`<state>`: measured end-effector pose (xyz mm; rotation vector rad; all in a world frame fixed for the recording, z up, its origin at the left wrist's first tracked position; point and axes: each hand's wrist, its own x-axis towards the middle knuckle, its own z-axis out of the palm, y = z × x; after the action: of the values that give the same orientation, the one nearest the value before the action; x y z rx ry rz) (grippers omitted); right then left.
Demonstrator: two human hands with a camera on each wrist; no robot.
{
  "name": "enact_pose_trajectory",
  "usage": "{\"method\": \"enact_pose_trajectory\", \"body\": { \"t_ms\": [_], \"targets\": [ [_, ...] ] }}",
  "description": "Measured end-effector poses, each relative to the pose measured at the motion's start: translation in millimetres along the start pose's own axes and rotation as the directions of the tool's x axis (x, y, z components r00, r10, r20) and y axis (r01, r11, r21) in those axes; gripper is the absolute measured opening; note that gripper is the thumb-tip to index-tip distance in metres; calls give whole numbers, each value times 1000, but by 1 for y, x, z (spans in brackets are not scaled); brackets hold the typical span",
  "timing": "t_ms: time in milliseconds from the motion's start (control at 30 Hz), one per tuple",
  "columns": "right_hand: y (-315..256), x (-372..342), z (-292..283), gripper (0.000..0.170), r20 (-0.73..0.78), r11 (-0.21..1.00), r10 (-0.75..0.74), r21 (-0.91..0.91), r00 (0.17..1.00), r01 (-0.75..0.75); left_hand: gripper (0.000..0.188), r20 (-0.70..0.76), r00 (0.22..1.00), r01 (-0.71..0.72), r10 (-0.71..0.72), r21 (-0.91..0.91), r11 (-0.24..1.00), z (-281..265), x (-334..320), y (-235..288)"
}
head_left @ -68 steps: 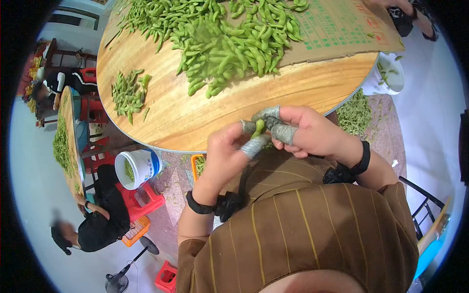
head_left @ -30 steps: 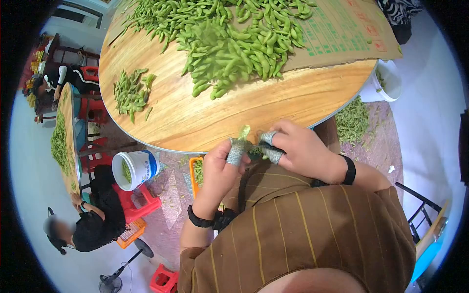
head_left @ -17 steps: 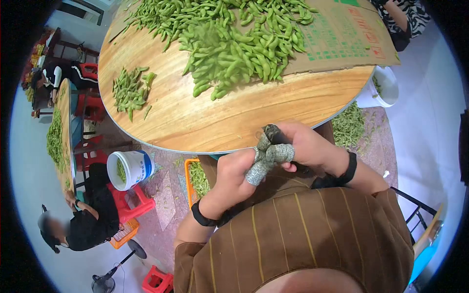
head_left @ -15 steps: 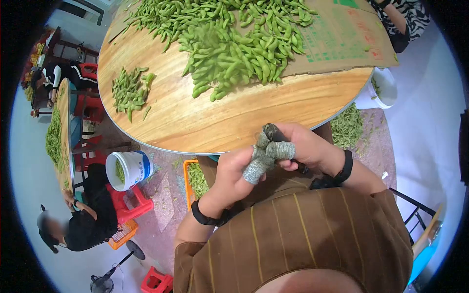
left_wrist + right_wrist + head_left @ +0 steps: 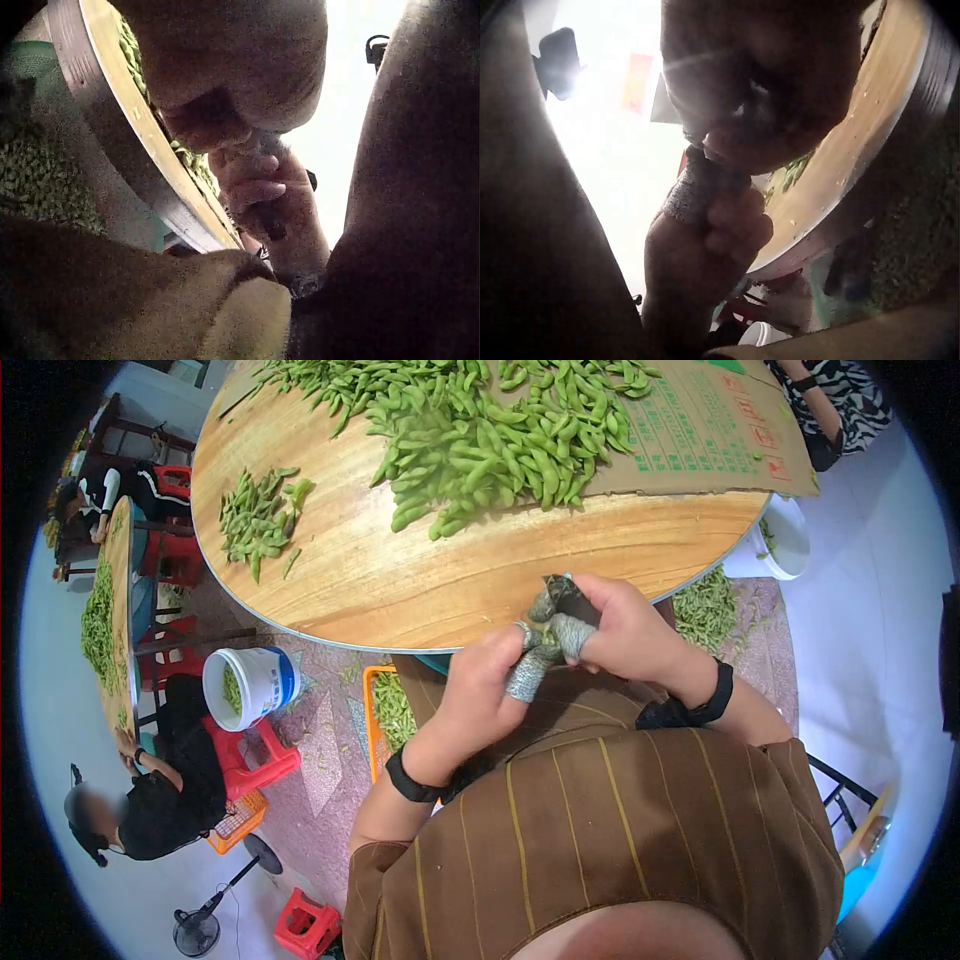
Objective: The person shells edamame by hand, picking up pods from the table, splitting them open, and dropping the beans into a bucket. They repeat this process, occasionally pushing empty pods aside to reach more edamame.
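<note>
At the table's (image 5: 400, 605) six-o'clock edge, left hand (image 5: 475, 685) and right hand (image 5: 640, 635) meet, wrapped fingertips narrowly pinching a mostly hidden green pod (image 5: 545, 630), while the pod pile (image 5: 500, 460) lies at twelve o'clock, presumably for easy reach, grey wraps (image 5: 572, 637) likely there to spare the skin.

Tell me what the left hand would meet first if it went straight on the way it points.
Most likely the right hand: in the head view the left hand points across at the right's wrapped fingers. Depth is unclear, so they may already touch.
</note>
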<state>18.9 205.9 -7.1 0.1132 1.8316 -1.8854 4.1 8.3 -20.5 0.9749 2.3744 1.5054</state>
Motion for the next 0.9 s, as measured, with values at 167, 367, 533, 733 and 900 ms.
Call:
{"method": "enact_pose_trajectory", "body": {
  "t_ms": [167, 367, 533, 733, 900],
  "targets": [
    [11, -3, 5, 17, -61, 956, -177, -248, 982, 157, 6, -78, 992, 119, -103, 230, 966, -38, -27, 9],
    [-7, 11, -7, 19, 45, 585, -516, -711, 855, 390, 19, 59, 765, 457, -642, 652, 605, -74, -95, -11],
    [-23, 72, -43, 17, -137, 324, -708, -935, 692, 146, 22, 47, 757, 445, -652, 694, 567, -62, -98, -10],
    [-18, 79, -42, 21, -173, 284, -703, -957, 690, 50, 20, -57, 981, 187, -185, 521, 833, -43, -31, 9],
    [-15, 37, -30, 25, -226, 886, -265, -441, 938, 144, 19, -181, 962, -65, 203, 572, 818, -18, 32, -5]
  ]
}}
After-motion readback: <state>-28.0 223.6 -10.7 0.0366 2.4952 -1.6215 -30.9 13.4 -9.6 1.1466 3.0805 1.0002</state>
